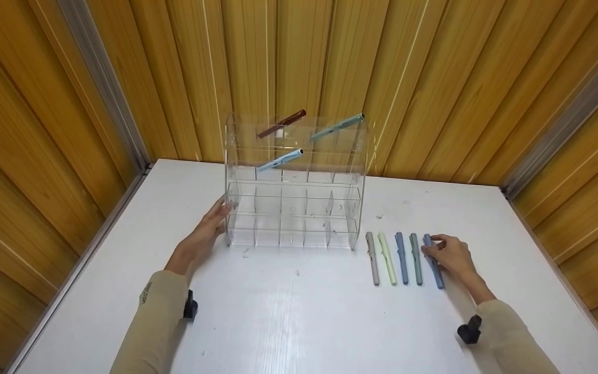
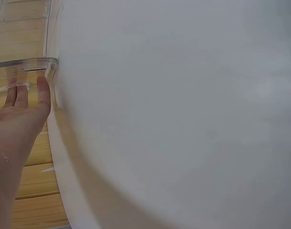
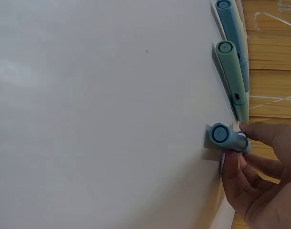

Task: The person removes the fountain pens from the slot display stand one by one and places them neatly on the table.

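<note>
A clear acrylic pen rack (image 1: 294,228) with tiered compartments stands upright on the white table. My left hand (image 1: 211,221) holds its left side edge; in the left wrist view some fingers (image 2: 22,95) show through the plastic. Three pens lean in the rack: a dark red pen (image 1: 282,123), a teal pen (image 1: 338,126) and, lower, a light blue pen (image 1: 280,160). At the right, my right hand (image 1: 452,254) pinches the upper part of a blue pen (image 1: 437,272), the rightmost of a row. In the right wrist view, thumb and fingers close around this pen (image 3: 221,134).
Left of the pinched pen lie a grey pen (image 1: 373,259), a pale green pen (image 1: 388,259), another blue pen (image 1: 402,259) and a dark green pen (image 1: 416,259), side by side. Yellow wood-look panels (image 1: 299,62) wall the white table (image 1: 278,322) at back and sides.
</note>
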### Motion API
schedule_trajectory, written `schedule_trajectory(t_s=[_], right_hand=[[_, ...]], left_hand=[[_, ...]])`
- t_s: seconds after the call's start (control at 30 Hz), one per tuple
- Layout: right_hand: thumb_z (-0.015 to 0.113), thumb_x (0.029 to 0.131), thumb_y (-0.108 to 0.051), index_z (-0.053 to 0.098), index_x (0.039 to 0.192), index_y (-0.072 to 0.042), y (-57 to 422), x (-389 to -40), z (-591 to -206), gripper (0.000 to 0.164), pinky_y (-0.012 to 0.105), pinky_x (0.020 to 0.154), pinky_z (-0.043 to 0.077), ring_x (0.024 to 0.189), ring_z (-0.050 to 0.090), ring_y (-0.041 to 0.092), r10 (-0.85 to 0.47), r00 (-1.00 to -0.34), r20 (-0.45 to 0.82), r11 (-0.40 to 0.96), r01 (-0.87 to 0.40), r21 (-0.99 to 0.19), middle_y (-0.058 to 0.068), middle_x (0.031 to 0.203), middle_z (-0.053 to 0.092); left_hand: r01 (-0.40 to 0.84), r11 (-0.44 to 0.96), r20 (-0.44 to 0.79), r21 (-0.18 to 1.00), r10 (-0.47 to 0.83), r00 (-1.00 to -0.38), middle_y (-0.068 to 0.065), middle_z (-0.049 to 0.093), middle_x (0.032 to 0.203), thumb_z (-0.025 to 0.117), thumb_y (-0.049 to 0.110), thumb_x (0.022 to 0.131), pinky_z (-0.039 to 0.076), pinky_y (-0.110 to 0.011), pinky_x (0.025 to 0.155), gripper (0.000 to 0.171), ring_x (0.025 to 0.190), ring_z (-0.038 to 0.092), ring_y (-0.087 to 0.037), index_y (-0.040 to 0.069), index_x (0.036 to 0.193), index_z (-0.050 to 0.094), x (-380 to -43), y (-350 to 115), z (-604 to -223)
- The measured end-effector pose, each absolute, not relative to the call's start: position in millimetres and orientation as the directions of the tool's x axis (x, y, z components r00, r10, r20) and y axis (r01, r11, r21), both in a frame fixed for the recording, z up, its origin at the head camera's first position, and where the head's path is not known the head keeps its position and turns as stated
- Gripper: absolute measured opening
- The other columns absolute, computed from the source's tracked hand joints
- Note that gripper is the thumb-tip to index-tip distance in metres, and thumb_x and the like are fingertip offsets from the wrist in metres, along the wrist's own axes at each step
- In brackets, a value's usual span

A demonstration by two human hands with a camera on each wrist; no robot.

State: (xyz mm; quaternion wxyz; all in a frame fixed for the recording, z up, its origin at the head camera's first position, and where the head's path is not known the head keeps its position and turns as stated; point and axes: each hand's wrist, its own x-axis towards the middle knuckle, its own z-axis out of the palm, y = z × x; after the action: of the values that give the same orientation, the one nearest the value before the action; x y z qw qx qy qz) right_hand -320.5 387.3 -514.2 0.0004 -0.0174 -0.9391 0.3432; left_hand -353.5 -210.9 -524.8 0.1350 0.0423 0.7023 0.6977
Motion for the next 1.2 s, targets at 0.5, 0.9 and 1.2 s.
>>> schedule_trajectory(t_s=[0.5,0.9,1.2], right_hand=[[0.068,0.101,-0.019,0.056,0.136,0.018,386.5,-322.7,-519.6,0.052,0.019,0.051,0.05,0.07,0.058,0.013,0.048,-0.998,0.033,0.771,0.016,-0.637,0.027,0.1,0.067],[0.058,0.109,-0.026,0.05,0.14,0.019,398.0,-316.6,-514.5,0.056,0.023,0.059,0.058,0.081,0.067,0.016,0.022,-0.999,-0.04,0.713,0.043,-0.7,0.031,0.11,0.066],[0.055,0.11,-0.028,0.052,0.142,0.015,410.0,-308.9,-497.3,0.054,0.023,0.062,0.061,0.076,0.07,0.008,0.027,-0.999,-0.041,0.658,0.048,-0.752,0.031,0.114,0.067]], left_hand=[[-0.117,-0.006,-0.111,0.993,0.261,-0.959,-0.004,0.002,0.178,0.045,0.05,0.111,0.008,-0.054,0.134,0.073,0.165,0.002,-0.03,0.031,0.17,0.007,-353.5,-210.7,-522.1],[-0.165,0.008,-0.163,0.986,0.232,-0.959,0.003,0.011,0.178,0.045,0.059,0.108,-0.007,-0.062,0.13,0.073,0.164,0.008,-0.034,0.039,0.169,0.011,-351.2,-207.4,-526.6],[-0.131,0.009,-0.129,0.991,0.259,-0.957,0.002,0.01,0.178,0.042,0.053,0.111,0.002,-0.055,0.133,0.072,0.165,0.006,-0.028,0.032,0.17,0.006,-349.6,-209.9,-520.9]])
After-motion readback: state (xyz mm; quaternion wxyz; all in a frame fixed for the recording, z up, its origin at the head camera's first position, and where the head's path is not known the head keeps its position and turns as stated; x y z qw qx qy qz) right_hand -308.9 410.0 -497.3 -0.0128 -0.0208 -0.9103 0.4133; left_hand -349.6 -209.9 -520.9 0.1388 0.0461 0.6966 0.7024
